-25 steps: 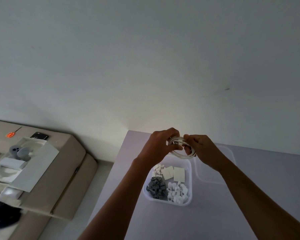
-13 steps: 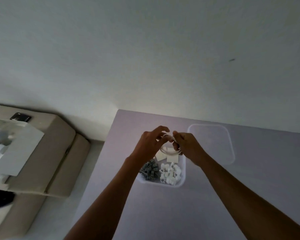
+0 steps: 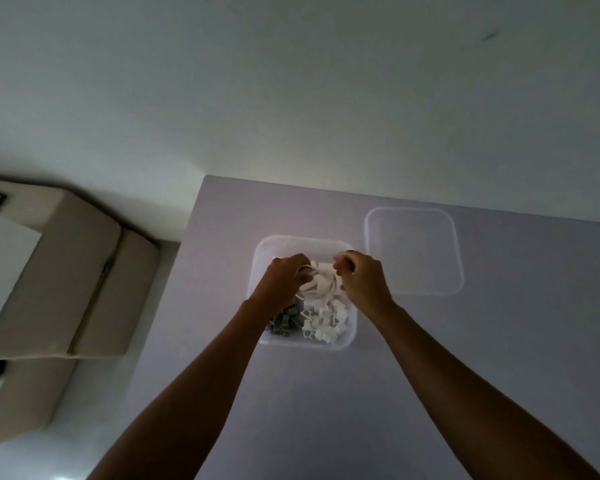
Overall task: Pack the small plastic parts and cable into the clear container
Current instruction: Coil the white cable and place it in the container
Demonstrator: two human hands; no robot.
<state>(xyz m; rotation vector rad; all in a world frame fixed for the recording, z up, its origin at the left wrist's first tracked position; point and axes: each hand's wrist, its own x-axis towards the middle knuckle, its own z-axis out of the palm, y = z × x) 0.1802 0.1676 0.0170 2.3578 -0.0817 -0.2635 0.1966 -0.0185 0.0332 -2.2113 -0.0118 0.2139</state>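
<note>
Since half a second ago both hands have dropped from above the tub down into it, cable coil with them. Left hand (image 3: 284, 278) fingers curled shut on the left side of the white cable coil (image 3: 317, 289); right hand (image 3: 362, 278) pinched closed on its right side. Coil sits low inside the clear container (image 3: 350, 336), over the far half, on or just above the flat white pieces; can't tell if it's touching them.

Progress, my read: nearly done. Grey clips (image 3: 284, 322) and white clips (image 3: 324, 323) already lie in the near half. Cable is in but not released. Left: let go, check the coil doesn't spring up, then probably the lid (image 3: 414, 251), lying flat just right of the tub.

Room: tub walls close around both hands, so lift straight up to exit. Table (image 3: 499, 341) open to the right and near side. Left table edge is near the tub; far edge meets the wall.
</note>
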